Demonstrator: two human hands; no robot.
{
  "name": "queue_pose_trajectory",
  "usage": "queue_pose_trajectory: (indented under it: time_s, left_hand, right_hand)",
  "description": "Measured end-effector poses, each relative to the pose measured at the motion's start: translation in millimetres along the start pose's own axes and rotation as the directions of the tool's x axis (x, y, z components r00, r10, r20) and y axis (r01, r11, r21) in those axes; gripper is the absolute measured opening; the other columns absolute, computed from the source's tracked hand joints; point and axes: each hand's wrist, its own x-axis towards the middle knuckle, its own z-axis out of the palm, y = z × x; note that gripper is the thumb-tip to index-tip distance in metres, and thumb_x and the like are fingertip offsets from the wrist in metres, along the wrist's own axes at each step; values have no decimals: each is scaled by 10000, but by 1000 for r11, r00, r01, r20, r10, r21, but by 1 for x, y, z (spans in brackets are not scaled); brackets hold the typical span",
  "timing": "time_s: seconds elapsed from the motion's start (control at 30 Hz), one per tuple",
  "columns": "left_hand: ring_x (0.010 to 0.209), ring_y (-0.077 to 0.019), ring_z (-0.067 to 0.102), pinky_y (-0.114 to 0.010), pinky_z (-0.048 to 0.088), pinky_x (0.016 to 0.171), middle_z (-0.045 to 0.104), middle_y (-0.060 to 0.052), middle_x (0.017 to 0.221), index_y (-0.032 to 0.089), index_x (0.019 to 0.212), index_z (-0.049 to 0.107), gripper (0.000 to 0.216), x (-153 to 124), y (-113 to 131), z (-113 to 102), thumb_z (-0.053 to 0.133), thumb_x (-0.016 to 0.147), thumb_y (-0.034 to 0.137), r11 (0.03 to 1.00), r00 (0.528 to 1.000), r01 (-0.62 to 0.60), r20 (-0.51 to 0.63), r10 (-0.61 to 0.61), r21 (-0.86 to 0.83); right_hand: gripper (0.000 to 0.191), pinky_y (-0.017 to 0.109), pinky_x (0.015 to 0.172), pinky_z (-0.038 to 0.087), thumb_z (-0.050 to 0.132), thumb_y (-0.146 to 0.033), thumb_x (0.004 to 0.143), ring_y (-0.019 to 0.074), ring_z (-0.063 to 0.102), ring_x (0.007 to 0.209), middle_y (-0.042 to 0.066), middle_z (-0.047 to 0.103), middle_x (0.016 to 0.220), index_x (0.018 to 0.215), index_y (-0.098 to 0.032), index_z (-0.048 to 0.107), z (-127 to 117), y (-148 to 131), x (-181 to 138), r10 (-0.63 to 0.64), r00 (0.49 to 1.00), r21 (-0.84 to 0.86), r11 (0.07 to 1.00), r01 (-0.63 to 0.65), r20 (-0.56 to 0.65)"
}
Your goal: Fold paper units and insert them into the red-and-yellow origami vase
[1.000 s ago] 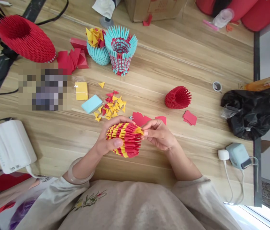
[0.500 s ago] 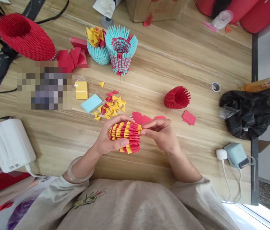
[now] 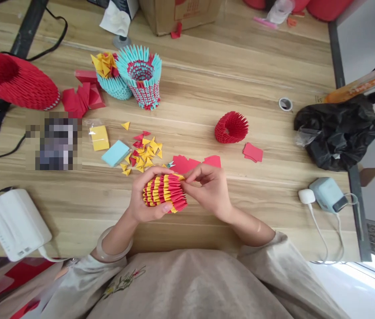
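Left hand point(image 3: 139, 198) wrapped around, right hand point(image 3: 211, 190) pinching the rim point(image 3: 183, 197): the folded-paper vessel point(image 3: 161, 191) is held just nearside of the red sheets point(image 3: 182, 163). Probably light, crushable; best cradled behind the rim.

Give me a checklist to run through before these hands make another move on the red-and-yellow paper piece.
1. Red-and-yellow paper piece supported: ok, the left hand wraps around it, thumb on the near side.
2. Right hand in position: ok, its fingertips are at the piece's spiky end.
3. Grip of those fingertips: cannot tell, the contact is too small to make out.
4. Loose triangles gathered: not ok, they lie scattered, with one yellow triangle apart from the rest.
5. Small red paper bowl clear of both hands: ok, it stands apart, beyond the right hand.
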Motion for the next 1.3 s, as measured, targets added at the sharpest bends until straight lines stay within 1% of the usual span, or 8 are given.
queue_pose_trajectory:
  time_s: [0.2,0.37,0.57,0.7,0.87,0.97,1.1,1.3]
  left_hand:
    - [733,-216,636,-315,495,674,691,-71,869,166,1005,660,521,-3,-10,0,732,611,499,999,999,20,-36,-21,-41]
    - [774,-217,607,-328,480,698,660,-76,880,171,1027,665,572,-2,-17,2,710,619,569,985,987,-145,-89,137,-96]
    - [811,-226,602,-352,484,738,667,-76,904,196,1069,653,522,0,-9,3,732,629,466,969,970,-244,-13,244,39]
    - [767,-210,607,-333,490,706,680,-71,877,182,1046,667,496,0,-8,2,740,620,425,964,967,-252,1,253,80]
    - [795,-228,655,-341,530,723,706,-67,904,198,995,699,518,6,-15,-10,775,575,492,969,974,-159,-191,123,-187]
    - [841,-218,656,-316,543,701,711,-49,934,248,949,702,508,14,-15,-23,745,574,589,883,893,-116,-436,-108,-455]
    - [918,-222,647,-286,544,670,702,-29,993,280,886,692,488,21,-11,-34,753,528,606,828,820,-59,-500,-278,-557]
    - [1013,-251,636,-331,553,788,702,-36,975,241,869,689,520,19,-16,-28,776,484,579,827,805,-38,-508,-307,-561]
  right_hand:
    - [225,281,638,519,770,-281,641,140,624,629,20,660,641,590,-189,570,3,3,3,-10,1000,42,999,10,-8]
    - [293,293,670,560,849,-312,568,168,681,697,34,717,740,697,-190,616,-1,-6,5,11,998,219,975,-23,57]
    - [49,306,769,555,737,-244,735,183,699,810,39,752,848,778,-230,722,-6,0,0,-261,965,-51,964,262,22]
    - [44,290,697,563,697,-210,758,178,704,768,27,755,817,752,-237,731,-1,5,0,-295,955,-123,948,293,2]
    - [180,310,782,580,757,-318,716,186,713,828,47,759,915,853,-203,735,-4,6,17,-270,963,63,961,268,20]
    - [151,324,853,558,689,-275,785,194,707,921,53,752,993,911,-208,737,-12,13,34,-349,937,-83,933,349,15]
    - [153,312,789,534,601,-168,843,187,690,825,57,754,864,828,-199,750,-11,33,49,-384,868,-431,756,492,315]
    - [247,291,748,496,517,-104,882,191,622,892,101,689,940,995,-177,725,4,49,46,-258,775,-569,553,608,577]
